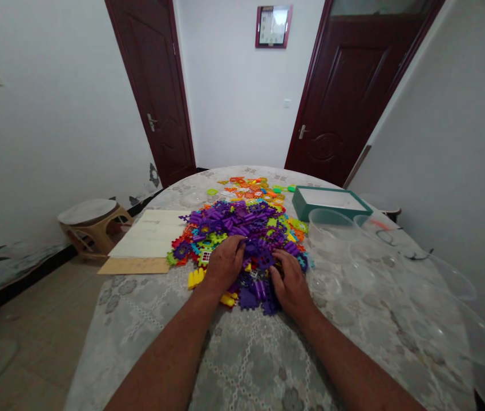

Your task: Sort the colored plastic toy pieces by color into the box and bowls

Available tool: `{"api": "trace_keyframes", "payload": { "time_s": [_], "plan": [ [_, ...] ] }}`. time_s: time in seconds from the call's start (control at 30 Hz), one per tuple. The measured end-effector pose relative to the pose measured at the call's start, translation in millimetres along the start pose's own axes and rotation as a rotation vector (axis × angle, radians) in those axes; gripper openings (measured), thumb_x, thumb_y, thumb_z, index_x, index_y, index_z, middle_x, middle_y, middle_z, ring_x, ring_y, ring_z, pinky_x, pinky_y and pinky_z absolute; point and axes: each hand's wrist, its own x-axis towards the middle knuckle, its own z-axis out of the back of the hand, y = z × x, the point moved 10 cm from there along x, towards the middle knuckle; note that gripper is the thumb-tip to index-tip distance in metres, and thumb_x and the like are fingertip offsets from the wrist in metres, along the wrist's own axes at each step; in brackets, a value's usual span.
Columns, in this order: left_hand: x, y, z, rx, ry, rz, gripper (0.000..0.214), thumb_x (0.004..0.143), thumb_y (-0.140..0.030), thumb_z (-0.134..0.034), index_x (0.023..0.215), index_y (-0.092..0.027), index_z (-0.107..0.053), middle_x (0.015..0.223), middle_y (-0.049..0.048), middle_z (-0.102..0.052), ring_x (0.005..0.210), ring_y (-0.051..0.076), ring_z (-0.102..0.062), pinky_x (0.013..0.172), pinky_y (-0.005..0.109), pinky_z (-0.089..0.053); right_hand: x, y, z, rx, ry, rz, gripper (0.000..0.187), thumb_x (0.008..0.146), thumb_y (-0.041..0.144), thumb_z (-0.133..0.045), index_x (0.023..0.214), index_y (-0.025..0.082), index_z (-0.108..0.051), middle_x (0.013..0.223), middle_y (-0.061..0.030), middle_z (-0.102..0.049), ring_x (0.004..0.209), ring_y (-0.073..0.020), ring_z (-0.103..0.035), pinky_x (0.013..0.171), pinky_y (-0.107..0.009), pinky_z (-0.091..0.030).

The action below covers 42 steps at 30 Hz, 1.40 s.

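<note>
A heap of interlocking plastic toy pieces lies in the middle of the round table, mostly purple with green, blue and red ones around it. My left hand rests palm down on the near side of the heap, fingers curled over purple pieces. My right hand sits in the heap to its right, fingers bent down among dark purple pieces. The fingers hide whether either hand grips anything. Yellow pieces lie just left of my left hand, and a looser spread of orange pieces lies beyond the heap.
A teal box and several clear plastic bowls stand on the right of the lace-patterned tablecloth. A pale sheet lies on cardboard at the left. A stool stands beyond the table's left edge.
</note>
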Motion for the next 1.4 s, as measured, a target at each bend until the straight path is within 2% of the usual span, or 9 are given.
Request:
{"api": "trace_keyframes", "payload": {
  "time_s": [0.13,0.33,0.5,0.63,0.93,1.07,1.2,1.3,1.4],
  "plan": [
    [1.5,4.5,9.5,-0.086,-0.009,0.125,0.023,0.104,-0.024,-0.05,0.119,-0.021,-0.067,0.112,0.009,-0.078,0.107,0.025,-0.074,0.1,0.04,-0.056,0.1,7.4,2.5,-0.02,-0.01,0.035,0.033,0.101,0.025,-0.055,0.134,0.022,-0.062,0.136,-0.0148,-0.068,0.135,-0.0316,-0.057,0.118,-0.059,-0.045],
    [1.3,15.3,21.2,-0.423,-0.064,0.378,0.036,0.102,-0.024,-0.052,0.138,-0.024,-0.057,0.105,0.0045,-0.078,0.086,0.02,-0.078,0.086,0.034,-0.061,1.0,9.3,4.3,-0.019,-0.007,0.021,0.034,0.103,0.027,-0.056,0.135,0.022,-0.062,0.136,-0.0143,-0.067,0.139,-0.0312,-0.055,0.12,-0.06,-0.043],
    [5.4,26.0,14.4,-0.733,-0.061,0.521,0.037,0.098,-0.023,-0.054,0.135,-0.024,-0.057,0.109,0.0061,-0.077,0.078,0.017,-0.076,0.068,0.03,-0.064,1.4,5.6,8.2,0.005,-0.029,-0.043,0.032,0.103,0.032,-0.056,0.131,0.021,-0.065,0.138,-0.0166,-0.065,0.138,-0.0319,-0.056,0.118,-0.059,-0.045],
    [4.2,31.7,9.9,-0.846,-0.066,0.608,0.044,0.094,-0.018,-0.058,0.137,-0.023,-0.055,0.113,0.0075,-0.075,0.075,0.016,-0.076,0.067,0.03,-0.065,2.5,4.2,12.8,0.012,-0.06,-0.063,0.032,0.103,0.034,-0.055,0.13,0.02,-0.064,0.138,-0.0173,-0.065,0.134,-0.0313,-0.058,0.116,-0.058,-0.047],
    [-8.9,31.7,-1.3,-0.918,0.003,0.641,0.042,0.093,-0.022,-0.06,0.134,-0.024,-0.058,0.107,0.0068,-0.076,0.077,0.019,-0.078,0.069,0.033,-0.066,2.5,-3.1,23.7,0.057,-0.1,-0.168,0.037,0.102,0.04,-0.057,0.132,0.02,-0.064,0.132,-0.0155,-0.068,0.125,-0.0307,-0.063,0.111,-0.055,-0.05],
    [-13.0,22.9,-5.3,-0.969,0.097,0.646,0.038,0.094,-0.028,-0.061,0.131,-0.022,-0.058,0.107,0.008,-0.075,0.076,0.018,-0.078,0.066,0.032,-0.066,-0.6,-2.3,25.8,0.127,-0.102,-0.211,0.037,0.099,0.04,-0.062,0.131,0.021,-0.065,0.127,-0.0139,-0.071,0.117,-0.0298,-0.067,0.107,-0.052,-0.052],
    [-19.6,1.8,-15.8,-1.031,0.251,0.625,0.038,0.098,-0.045,-0.056,0.126,-0.02,-0.063,0.092,0.0056,-0.072,0.07,0.019,-0.075,0.06,0.032,-0.064,-9.4,-3.3,15.3,0.36,-0.056,-0.317,0.039,0.098,0.039,-0.064,0.134,0.022,-0.064,0.123,-0.0106,-0.073,0.107,-0.0264,-0.071,0.096,-0.043,-0.057],
    [-22.6,-8.0,-19.2,-0.938,0.302,0.585,0.045,0.1,-0.055,-0.049,0.121,-0.02,-0.068,0.097,0.0064,-0.073,0.073,0.021,-0.074,0.062,0.034,-0.063,-16.7,-2.4,4.3,0.533,-0.011,-0.426,0.038,0.099,0.04,-0.064,0.133,0.023,-0.063,0.112,-0.0075,-0.074,0.094,-0.0236,-0.071,0.084,-0.038,-0.059],
    [-19.9,-19.4,-18.7,-0.773,0.334,0.457,0.041,0.102,-0.052,-0.047,0.111,-0.022,-0.073,0.099,0.0056,-0.075,0.077,0.02,-0.072,0.069,0.033,-0.061,-19.2,1.7,0.0,0.615,0.005,-0.495,0.037,0.097,0.04,-0.064,0.13,0.024,-0.063,0.104,-0.0058,-0.074,0.081,-0.0216,-0.07,0.074,-0.036,-0.06]
  ]
}}
